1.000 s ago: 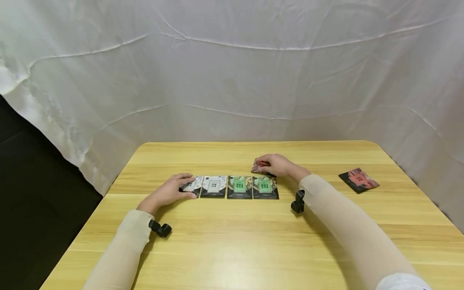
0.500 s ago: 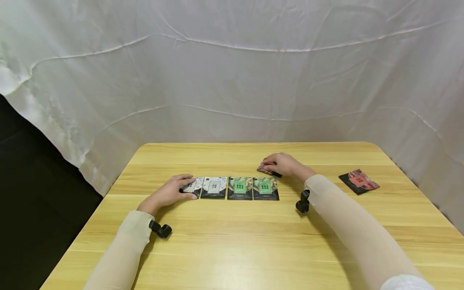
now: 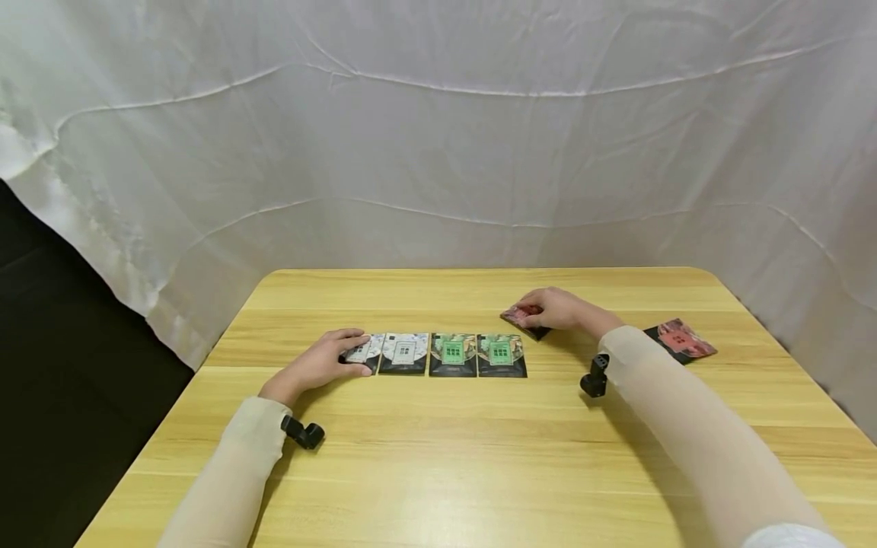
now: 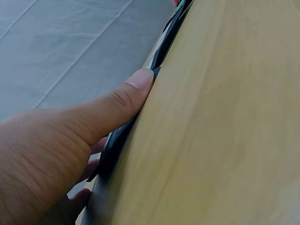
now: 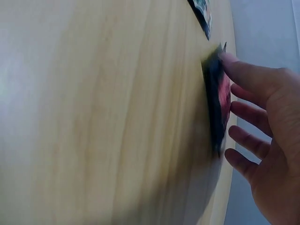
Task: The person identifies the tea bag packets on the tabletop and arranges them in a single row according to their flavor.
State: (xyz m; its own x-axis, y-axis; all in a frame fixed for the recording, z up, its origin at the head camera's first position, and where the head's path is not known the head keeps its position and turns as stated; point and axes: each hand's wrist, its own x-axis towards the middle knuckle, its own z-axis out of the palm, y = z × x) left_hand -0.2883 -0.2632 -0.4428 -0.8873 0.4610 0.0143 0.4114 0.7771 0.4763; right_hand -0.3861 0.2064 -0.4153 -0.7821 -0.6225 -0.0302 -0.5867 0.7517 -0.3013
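My left hand (image 3: 322, 359) rests over the leftmost white-and-black sachet (image 3: 359, 352), thumb along its near edge and fingers toward its far side. In the left wrist view the thumb lies against that dark edge. To its right, in one row, lie another white-and-black sachet (image 3: 404, 352) and two green-and-black sachets, the middle one (image 3: 453, 354) and the right end one (image 3: 501, 355). Behind the row's right end, my right hand (image 3: 558, 308) holds a red-and-black sachet (image 5: 221, 101) between thumb and fingers. That sachet is turned at an angle, close over the tabletop.
A second red-and-black sachet (image 3: 680, 339) lies askew at the right of the wooden table (image 3: 425, 457), partly behind the right forearm. A pale cloth (image 3: 438, 167) hangs beyond the table's far edge. Each sleeve carries a small black camera, the right one (image 3: 594, 376) over the table.
My right hand has moved right with the red-and-black sachet, away from the row, and the sachet has turned. The left hand and the row have stayed put.
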